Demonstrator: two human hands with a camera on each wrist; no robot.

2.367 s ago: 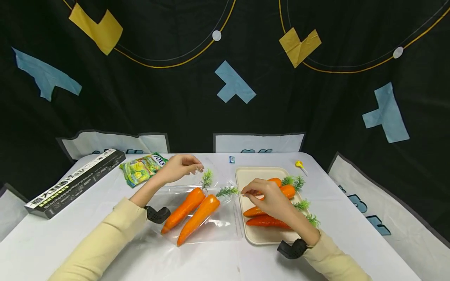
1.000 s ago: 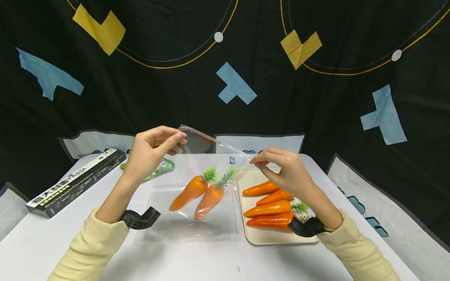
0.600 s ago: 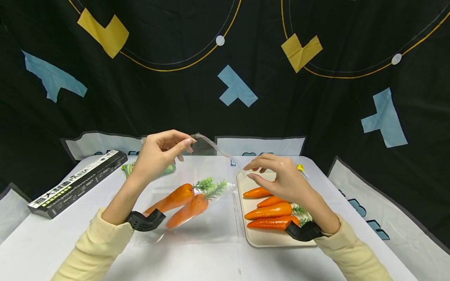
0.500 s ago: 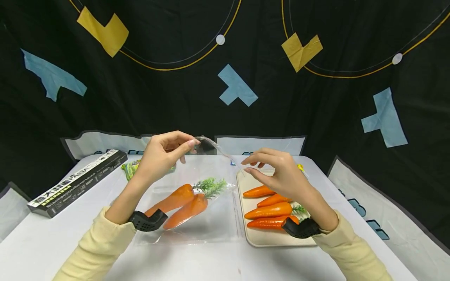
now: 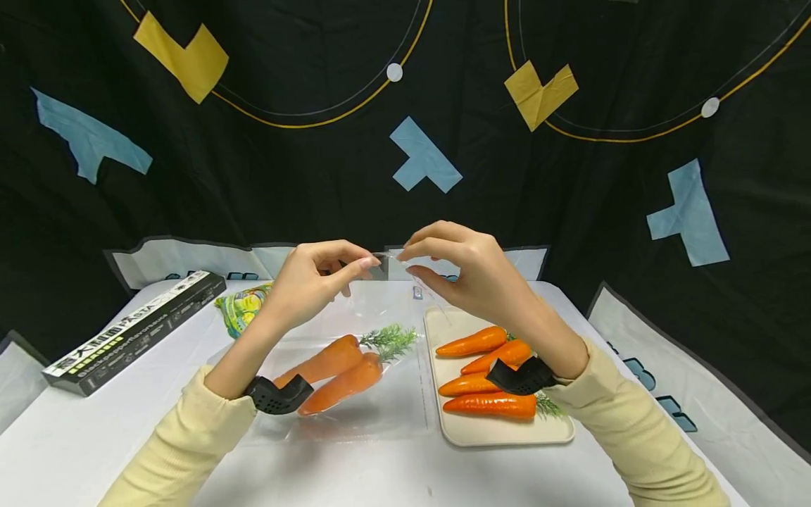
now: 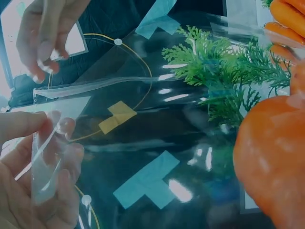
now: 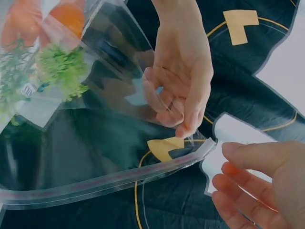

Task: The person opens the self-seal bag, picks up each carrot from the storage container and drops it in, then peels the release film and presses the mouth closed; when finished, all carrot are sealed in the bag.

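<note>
White cloth covers my desk (image 5: 355, 479). Over its middle, two carrots (image 5: 345, 386) slant inside a clear zip-top bag (image 7: 109, 181), leafy tops to the right. My left hand (image 5: 310, 283) pinches one end of the zip strip; my right hand (image 5: 472, 271), fingers parted, is just beside that end, seemingly not touching, the strip sloping down to its right. Toward the desk's right edge sits a cream tray (image 5: 465, 438) of carrots; behind, a black curtain (image 5: 329, 190).
</note>
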